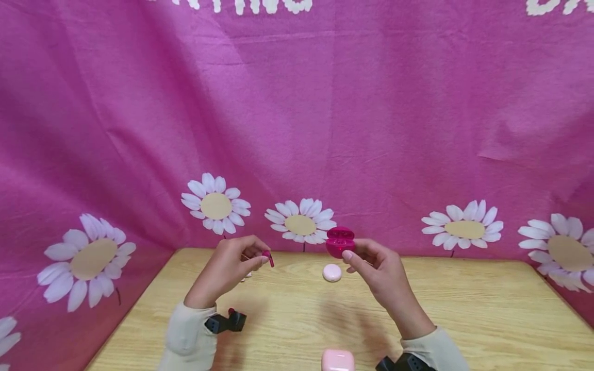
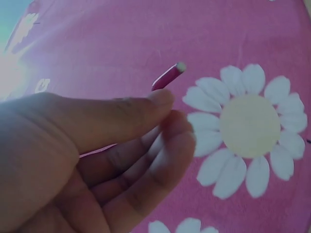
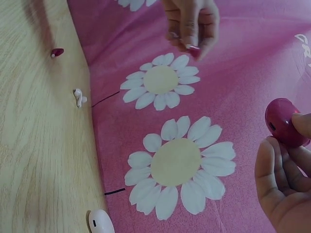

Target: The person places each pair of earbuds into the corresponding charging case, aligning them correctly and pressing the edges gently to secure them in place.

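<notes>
My left hand point(image 1: 225, 268) is raised above the table's left half, pinching a dark pink earbud point(image 1: 270, 259) between thumb and fingertips. The earbud's stem point(image 2: 167, 76) sticks out past the thumb in the left wrist view; its head is hidden by the fingers. Opposite, my right hand point(image 1: 384, 273) holds a glossy magenta earbud case point(image 1: 340, 247) with its lid raised. In the right wrist view the case point(image 3: 282, 119) shows its rounded outside, gripped between thumb and fingers. The earbud and the case are apart, both in the air.
On the wooden table point(image 1: 287, 330) lie a pale pink round case point(image 1: 332, 272), a pink squarish case point(image 1: 337, 360) at the front edge, a white earbud point(image 3: 79, 98) and a dark red earbud point(image 3: 57, 52). A pink daisy-patterned cloth point(image 1: 371, 129) hangs behind.
</notes>
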Motion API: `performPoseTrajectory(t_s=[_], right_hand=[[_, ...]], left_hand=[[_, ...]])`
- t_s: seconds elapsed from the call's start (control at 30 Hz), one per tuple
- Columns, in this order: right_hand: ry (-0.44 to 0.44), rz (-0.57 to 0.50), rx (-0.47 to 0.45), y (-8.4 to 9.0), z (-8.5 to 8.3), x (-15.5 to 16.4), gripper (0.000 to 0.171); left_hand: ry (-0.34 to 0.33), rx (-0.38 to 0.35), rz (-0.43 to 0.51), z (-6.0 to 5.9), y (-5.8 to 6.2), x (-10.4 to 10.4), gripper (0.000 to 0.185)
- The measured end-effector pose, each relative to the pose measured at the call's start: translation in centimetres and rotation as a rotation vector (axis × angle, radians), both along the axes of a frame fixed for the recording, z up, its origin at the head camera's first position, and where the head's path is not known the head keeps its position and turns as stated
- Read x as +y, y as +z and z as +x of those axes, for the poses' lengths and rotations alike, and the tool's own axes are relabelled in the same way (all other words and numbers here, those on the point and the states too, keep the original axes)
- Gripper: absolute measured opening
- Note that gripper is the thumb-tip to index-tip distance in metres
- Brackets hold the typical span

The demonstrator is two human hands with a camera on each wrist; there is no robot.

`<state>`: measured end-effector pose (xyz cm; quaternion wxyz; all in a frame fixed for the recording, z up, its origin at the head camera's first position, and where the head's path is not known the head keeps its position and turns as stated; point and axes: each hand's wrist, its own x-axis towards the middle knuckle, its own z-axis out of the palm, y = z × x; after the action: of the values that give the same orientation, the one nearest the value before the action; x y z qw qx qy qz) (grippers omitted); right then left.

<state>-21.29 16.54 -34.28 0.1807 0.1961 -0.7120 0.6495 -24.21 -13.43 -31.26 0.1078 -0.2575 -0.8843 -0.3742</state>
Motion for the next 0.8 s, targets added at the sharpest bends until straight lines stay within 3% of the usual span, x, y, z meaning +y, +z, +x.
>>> performPoseTrajectory(t_s=[0.27, 0.8], right_hand=[[0.002, 0.01, -0.01, -0.2, 0.0, -0.4, 0.022], [0.037, 0.008, 0.011, -0.4, 0.4, -1.2, 0.02]], left_hand=[[0.044, 0.069, 0.083, 0.3, 0.7, 1.5, 0.013], [-0.014, 0.267, 0.21, 0.6, 0.8, 3.8, 0.012]])
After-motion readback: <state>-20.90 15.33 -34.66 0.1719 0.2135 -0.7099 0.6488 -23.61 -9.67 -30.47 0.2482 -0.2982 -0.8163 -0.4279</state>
